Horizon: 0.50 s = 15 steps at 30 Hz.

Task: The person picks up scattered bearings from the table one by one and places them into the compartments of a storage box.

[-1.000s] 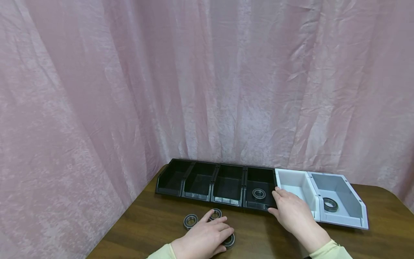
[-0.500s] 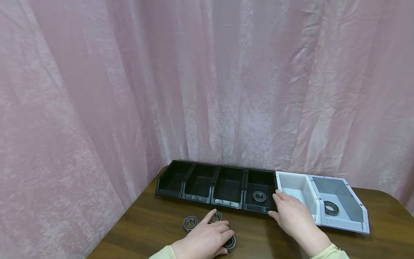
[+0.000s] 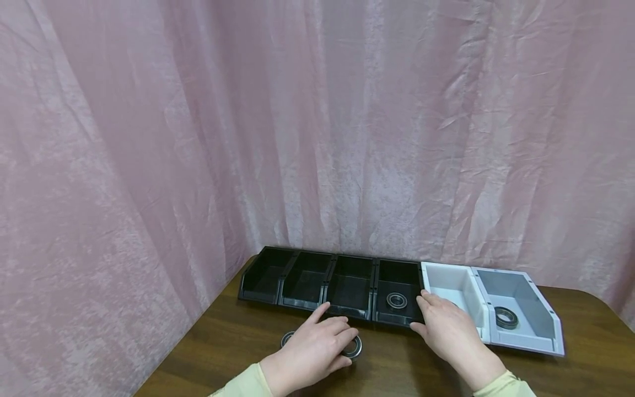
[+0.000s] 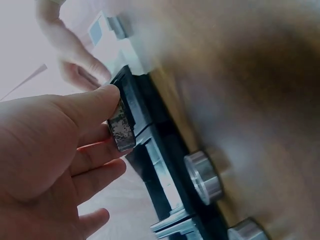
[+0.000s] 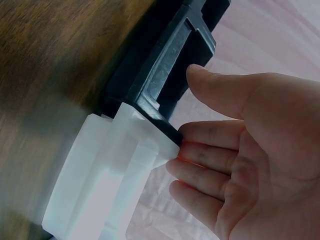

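My left hand pinches a ball bearing between thumb and fingers, lifted above the table. In the left wrist view the rim of this bearing shows between thumb and fingertips. Two more bearings lie on the wood; one bearing is nearer the bins, and the other bearing is cut by the frame edge. In the head view the left hand hides most of them. My right hand rests its fingers at the rim where the black bin meets the white bin, holding nothing.
Several black bins stand joined in a row, with the white bin and a grey bin at the right. One bearing lies in the rightmost black bin, another bearing in the grey one. A pink curtain hangs behind.
The left hand has closed its thumb and fingers on the right-hand bearing and raised it off the table, moving slightly toward the bins. My right hand has stayed in place.
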Tool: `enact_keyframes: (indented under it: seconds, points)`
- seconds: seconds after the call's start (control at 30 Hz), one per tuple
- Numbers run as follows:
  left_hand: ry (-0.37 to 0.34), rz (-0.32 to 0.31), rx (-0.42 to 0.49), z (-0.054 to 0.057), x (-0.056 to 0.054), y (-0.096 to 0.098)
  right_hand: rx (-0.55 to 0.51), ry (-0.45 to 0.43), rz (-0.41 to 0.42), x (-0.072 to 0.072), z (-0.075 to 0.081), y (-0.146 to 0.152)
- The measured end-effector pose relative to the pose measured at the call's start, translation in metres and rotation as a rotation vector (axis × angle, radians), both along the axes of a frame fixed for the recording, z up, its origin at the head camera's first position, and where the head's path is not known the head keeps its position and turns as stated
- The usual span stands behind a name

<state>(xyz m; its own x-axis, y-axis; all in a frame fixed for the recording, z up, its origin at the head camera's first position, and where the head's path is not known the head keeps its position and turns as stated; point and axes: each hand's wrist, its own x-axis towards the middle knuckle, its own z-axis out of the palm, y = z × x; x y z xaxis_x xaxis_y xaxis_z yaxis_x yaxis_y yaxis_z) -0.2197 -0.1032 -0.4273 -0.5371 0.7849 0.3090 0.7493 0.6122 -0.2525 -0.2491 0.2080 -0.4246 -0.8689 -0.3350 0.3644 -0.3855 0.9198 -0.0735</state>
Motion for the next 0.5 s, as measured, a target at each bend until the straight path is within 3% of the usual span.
enact_keyframes:
  seconds: [0.5]
  points:
    - [0.13, 0.093, 0.026, 0.017, -0.012, 0.011, 0.003, 0.004, 0.008, 0.0, 0.0, 0.002]
